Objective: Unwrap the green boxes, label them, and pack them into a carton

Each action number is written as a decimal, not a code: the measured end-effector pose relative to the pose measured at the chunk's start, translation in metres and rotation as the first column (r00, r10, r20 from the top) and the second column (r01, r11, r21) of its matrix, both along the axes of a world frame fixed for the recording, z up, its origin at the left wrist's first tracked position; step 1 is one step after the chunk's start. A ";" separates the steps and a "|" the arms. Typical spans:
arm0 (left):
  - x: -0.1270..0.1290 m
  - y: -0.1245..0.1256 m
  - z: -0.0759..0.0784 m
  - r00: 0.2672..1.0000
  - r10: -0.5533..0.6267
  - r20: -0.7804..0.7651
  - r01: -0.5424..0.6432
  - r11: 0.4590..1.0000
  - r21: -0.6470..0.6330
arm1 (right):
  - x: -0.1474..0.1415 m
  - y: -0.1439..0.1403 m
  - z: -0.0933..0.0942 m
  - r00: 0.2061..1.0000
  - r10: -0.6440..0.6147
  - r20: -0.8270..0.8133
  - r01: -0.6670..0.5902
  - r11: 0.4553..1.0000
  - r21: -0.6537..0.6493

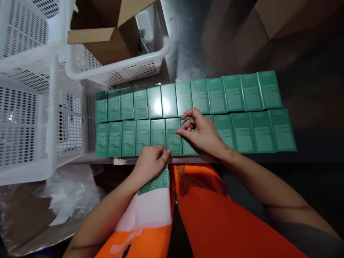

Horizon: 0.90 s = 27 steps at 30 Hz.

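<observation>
- The right hand (201, 134) lay over the near row of green boxes (188, 138), its thumb and forefinger curled together in a pinch at the upper edge of one box in the middle of that row; the other fingers were bent loosely above it.
- The left hand (150, 163) was closed around a separate green box (157, 182), held just below the table edge (107, 160) and against the person's chest, its printed face turned up and tilted.
- The left hand's knuckles sat just beside the near row, close to the right hand's thumb.
- The near row ran side by side along the front of the table, each box lying flat with printed text upward.
- A far row of green boxes (185, 98) lay directly behind it, touching it edge to edge, and arced slightly across the view.
- An orange vest (215, 215) with a white band covered the person's front below both forearms.
- White perforated plastic baskets (34, 118) stood stacked to the left, touching the left end of the rows.
- An open cardboard box (107, 39) sat inside the upper basket.
- Crumpled clear plastic (70, 193) lay under the baskets at lower left.
</observation>
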<state>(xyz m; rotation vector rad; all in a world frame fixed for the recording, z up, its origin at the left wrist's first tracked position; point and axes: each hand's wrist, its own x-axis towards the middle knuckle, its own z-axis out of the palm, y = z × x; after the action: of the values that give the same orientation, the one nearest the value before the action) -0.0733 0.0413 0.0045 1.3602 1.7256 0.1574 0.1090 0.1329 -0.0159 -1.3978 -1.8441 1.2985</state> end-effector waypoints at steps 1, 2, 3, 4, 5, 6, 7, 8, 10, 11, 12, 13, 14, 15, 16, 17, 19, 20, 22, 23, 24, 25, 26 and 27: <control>0.000 0.000 0.000 1.000 -0.008 -0.008 0.008 1.000 -0.003 | 0.000 0.000 0.000 1.000 0.002 0.005 -0.002 1.000 -0.002; 0.000 0.001 0.001 1.000 -0.017 -0.015 0.017 1.000 -0.006 | 0.000 0.000 0.000 1.000 0.004 0.011 -0.004 1.000 -0.002; 0.000 0.001 0.001 0.999 -0.027 -0.022 0.027 1.000 -0.011 | -0.001 -0.001 0.000 1.000 0.003 0.019 -0.003 1.000 0.000; 0.001 0.002 0.002 0.999 -0.040 -0.032 0.039 0.999 -0.015 | -0.001 -0.001 0.000 1.000 0.001 0.030 -0.002 1.000 0.005; 0.002 0.002 0.003 0.997 -0.055 -0.046 0.054 0.998 -0.020 | -0.002 -0.002 0.000 0.999 0.001 0.041 -0.001 1.000 0.013; 0.003 0.003 0.003 0.995 -0.073 -0.066 0.072 0.997 -0.024 | -0.003 -0.003 0.000 0.999 0.001 0.055 -0.002 1.000 0.024; 0.004 0.004 0.004 0.991 -0.094 -0.091 0.092 0.995 -0.026 | -0.003 -0.004 -0.001 0.997 0.002 0.071 -0.004 0.999 0.038; 0.005 0.005 0.005 0.986 -0.117 -0.121 0.115 0.993 -0.026 | -0.004 -0.005 -0.002 0.996 0.004 0.090 -0.009 0.998 0.060; 0.007 0.007 0.007 0.969 -0.166 -0.185 0.164 0.986 -0.028 | -0.004 -0.006 -0.005 0.991 -0.002 0.137 -0.018 0.989 0.146; 0.007 0.008 0.009 0.959 -0.189 -0.212 0.186 0.982 -0.033 | -0.004 -0.007 -0.006 0.987 -0.023 0.157 -0.009 0.979 0.203; 0.007 0.008 0.011 0.951 -0.199 -0.235 0.197 0.980 -0.030 | -0.003 -0.007 -0.008 0.985 -0.053 0.167 0.008 0.966 0.258; 0.005 0.008 0.014 0.949 -0.185 -0.254 0.187 0.982 -0.017 | -0.002 -0.007 -0.008 0.984 -0.079 0.158 0.028 0.954 0.298; 0.003 0.008 0.017 0.952 -0.140 -0.271 0.151 0.988 0.020 | -0.001 -0.009 -0.008 0.987 -0.097 0.130 0.051 0.948 0.315; 0.000 0.007 0.021 0.957 -0.059 -0.284 0.088 0.992 0.090 | -0.001 -0.011 -0.006 0.991 -0.106 0.080 0.078 0.950 0.302; -0.004 0.007 0.025 0.955 0.050 -0.293 0.006 0.982 0.188 | -0.001 -0.016 -0.003 0.995 -0.102 0.011 0.096 0.962 0.254; -0.007 0.006 0.028 0.938 0.177 -0.297 -0.082 0.948 0.306 | -0.002 -0.021 0.002 0.994 -0.087 -0.066 0.098 0.978 0.185; -0.013 0.007 0.035 0.870 0.402 -0.286 -0.207 0.823 0.530 | -0.007 -0.036 0.015 0.980 -0.043 -0.196 0.052 0.998 0.044; -0.016 0.007 0.038 0.832 0.480 -0.277 -0.232 0.756 0.613 | -0.011 -0.044 0.022 0.973 -0.008 -0.233 0.009 1.000 0.007; -0.020 0.009 0.042 0.781 0.566 -0.264 -0.246 0.668 0.702 | -0.019 -0.056 0.033 0.965 0.076 -0.252 -0.064 0.996 0.059; -0.022 0.010 0.043 0.773 0.578 -0.260 -0.247 0.653 0.716 | -0.023 -0.061 0.036 0.965 0.101 -0.243 -0.069 0.988 0.135; -0.024 0.010 0.044 0.772 0.579 -0.262 -0.248 0.654 0.715 | -0.028 -0.063 0.037 0.967 0.110 -0.230 -0.058 0.973 0.223; -0.025 0.011 0.045 0.770 0.577 -0.273 -0.247 0.664 0.706 | -0.031 -0.065 0.037 0.972 0.103 -0.210 -0.033 0.948 0.315; -0.027 0.012 0.046 0.765 0.575 -0.289 -0.248 0.678 0.692 | -0.034 -0.065 0.035 0.980 0.081 -0.183 0.001 0.912 0.410; -0.028 0.014 0.047 0.759 0.575 -0.306 -0.250 0.691 0.678 | -0.036 -0.065 0.034 0.987 0.066 -0.148 0.018 0.861 0.509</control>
<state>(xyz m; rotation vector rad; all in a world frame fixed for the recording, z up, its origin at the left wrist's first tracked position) -0.1017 0.0552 0.0512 1.4858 2.5932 0.7435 0.0725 0.0678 0.0178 -0.9573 -1.9100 0.8105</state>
